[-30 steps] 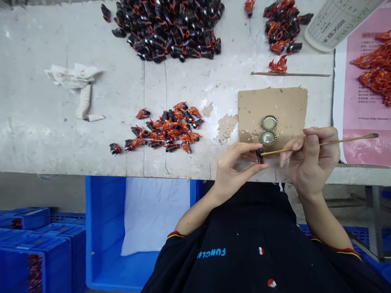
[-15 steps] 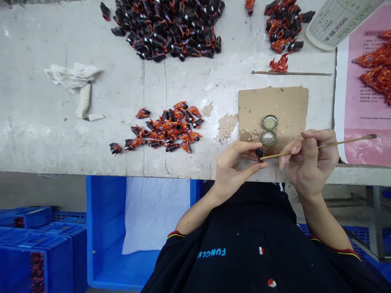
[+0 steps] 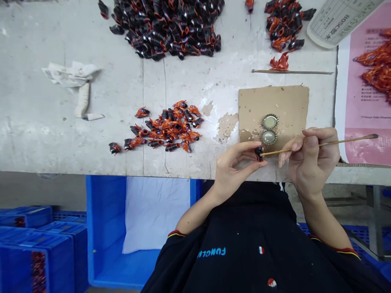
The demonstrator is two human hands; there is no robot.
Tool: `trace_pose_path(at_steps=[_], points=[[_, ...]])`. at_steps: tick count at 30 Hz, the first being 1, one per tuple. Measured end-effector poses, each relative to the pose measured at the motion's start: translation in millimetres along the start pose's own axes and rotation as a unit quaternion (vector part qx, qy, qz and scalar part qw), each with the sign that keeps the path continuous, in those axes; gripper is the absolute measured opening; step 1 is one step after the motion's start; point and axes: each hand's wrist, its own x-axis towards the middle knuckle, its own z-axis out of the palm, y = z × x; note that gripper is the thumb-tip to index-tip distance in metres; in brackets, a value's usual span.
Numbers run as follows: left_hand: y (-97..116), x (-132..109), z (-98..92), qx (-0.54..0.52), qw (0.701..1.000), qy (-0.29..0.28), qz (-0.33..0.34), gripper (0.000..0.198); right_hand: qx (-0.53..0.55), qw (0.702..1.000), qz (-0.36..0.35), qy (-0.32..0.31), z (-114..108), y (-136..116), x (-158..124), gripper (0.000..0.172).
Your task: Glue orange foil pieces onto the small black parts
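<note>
My left hand (image 3: pixel 233 169) pinches a small black piece (image 3: pixel 259 153) between thumb and fingertips at the table's front edge. My right hand (image 3: pixel 311 156) grips a thin wooden stick (image 3: pixel 339 141), and the stick's tip touches the black piece. Just beyond both hands lies a brown cardboard square (image 3: pixel 284 101) carrying two bottle caps (image 3: pixel 269 129) with pale liquid in them.
A small heap of orange-and-black pieces (image 3: pixel 166 128) lies left of the cardboard. A big pile of black pieces (image 3: pixel 171 26) and a smaller mixed pile (image 3: pixel 282 24) sit at the back. A second stick (image 3: pixel 291 72), crumpled tissue (image 3: pixel 73 79), pink paper (image 3: pixel 366 93) and blue crates (image 3: pixel 104 228) are around.
The view shifted very slightly. Both hands stay almost still, with the stick's tip kept against the black piece.
</note>
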Motion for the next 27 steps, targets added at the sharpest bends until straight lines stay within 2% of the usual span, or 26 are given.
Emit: trace_pose_path(at_steps=[3, 9, 22, 27], points=[[-0.6, -0.1, -0.2, -0.001, 1.0, 0.004, -0.002, 0.039, 0.0, 1.0, -0.001, -0.009, 0.2, 0.5, 0.0, 0.009], [-2.1, 0.7, 0.1, 0.001, 1.0, 0.006, 0.004, 0.036, -0.01, 1.0, -0.011, 0.014, 0.2, 0.2, -0.8, 0.005], [-1.2, 1.4, -0.6, 0.002, 1.0, 0.003, 0.002, 0.035, -0.02, 1.0, -0.006, -0.001, 0.4, -0.2, -0.7, 0.005], [-2.2, 1.1, -1.0, 0.013, 1.0, 0.005, -0.007, 0.034, -0.026, 0.999, -0.003, 0.024, -0.9, -0.7, 3.3, 0.007]])
